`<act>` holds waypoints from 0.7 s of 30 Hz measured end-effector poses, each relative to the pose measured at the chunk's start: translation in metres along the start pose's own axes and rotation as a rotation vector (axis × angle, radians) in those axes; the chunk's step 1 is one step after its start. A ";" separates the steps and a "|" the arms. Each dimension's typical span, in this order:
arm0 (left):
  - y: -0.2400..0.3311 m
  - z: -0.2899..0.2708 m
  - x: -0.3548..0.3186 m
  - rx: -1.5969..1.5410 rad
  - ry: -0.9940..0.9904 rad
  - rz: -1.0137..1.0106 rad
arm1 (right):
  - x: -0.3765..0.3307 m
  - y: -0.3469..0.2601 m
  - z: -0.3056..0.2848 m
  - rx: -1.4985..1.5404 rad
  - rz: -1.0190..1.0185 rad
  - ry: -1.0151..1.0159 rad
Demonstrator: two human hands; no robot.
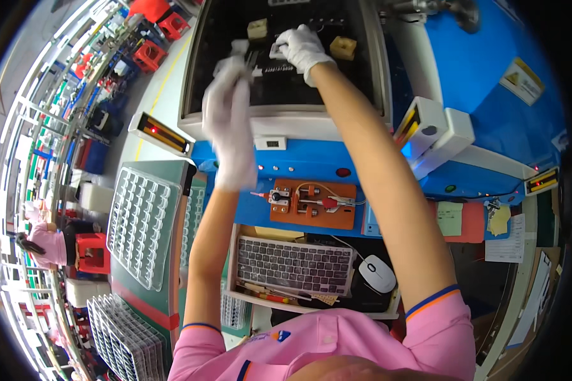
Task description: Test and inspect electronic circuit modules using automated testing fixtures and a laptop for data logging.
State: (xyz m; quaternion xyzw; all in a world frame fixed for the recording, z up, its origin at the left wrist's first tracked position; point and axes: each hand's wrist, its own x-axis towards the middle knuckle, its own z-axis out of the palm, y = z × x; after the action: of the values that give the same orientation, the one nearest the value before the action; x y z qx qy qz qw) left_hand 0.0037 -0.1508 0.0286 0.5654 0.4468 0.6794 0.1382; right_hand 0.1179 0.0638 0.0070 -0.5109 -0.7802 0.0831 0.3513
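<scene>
Both my hands wear white gloves and reach over a black machine bed [286, 89] in a pale frame. My right hand [302, 51] is at the middle of the bed, its fingers curled together at a small pale rectangular part [277, 52]. My left hand [231, 120] is smeared by motion above the front left of the bed. A small whitish piece [239, 46] shows blurred by its fingertips; I cannot tell whether it is held. Small metal strips lie between the hands. A beige block [257, 28] sits behind them, and another tan block [344, 47] stands right of my right hand.
An orange fixture [314, 204] sits on the blue ledge before the bed. Nearer me are a keyboard [295, 265] and a white mouse [377, 274] in a drawer. Clear plastic trays [145, 225] lie at the left. Sensor bars [162, 134] flank the machine's front.
</scene>
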 end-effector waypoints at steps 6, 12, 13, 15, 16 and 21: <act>0.009 -0.057 -0.088 0.295 -0.301 -0.141 | -0.045 -0.002 -0.035 -0.191 -0.164 0.417; -0.027 -0.095 -0.105 0.231 -0.277 -0.104 | -0.217 -0.066 -0.099 -0.164 -0.557 0.222; -0.028 -0.092 -0.108 0.255 -0.294 -0.084 | -0.250 -0.046 -0.094 -0.262 -0.663 0.332; -0.023 -0.085 -0.110 0.263 -0.313 -0.050 | -0.302 -0.023 -0.109 -0.231 -0.489 0.067; -0.022 -0.086 -0.113 0.282 -0.312 -0.077 | -0.312 -0.014 -0.109 -0.243 -0.490 0.072; -0.025 -0.109 -0.123 0.378 -0.331 -0.202 | -0.313 -0.015 -0.093 -0.176 -0.381 -0.077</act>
State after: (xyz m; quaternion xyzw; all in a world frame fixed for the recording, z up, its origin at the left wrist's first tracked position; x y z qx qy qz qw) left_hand -0.0620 -0.2709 -0.0657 0.6370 0.5911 0.4651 0.1687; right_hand 0.2379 -0.2322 -0.0625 -0.3794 -0.8797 -0.0340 0.2846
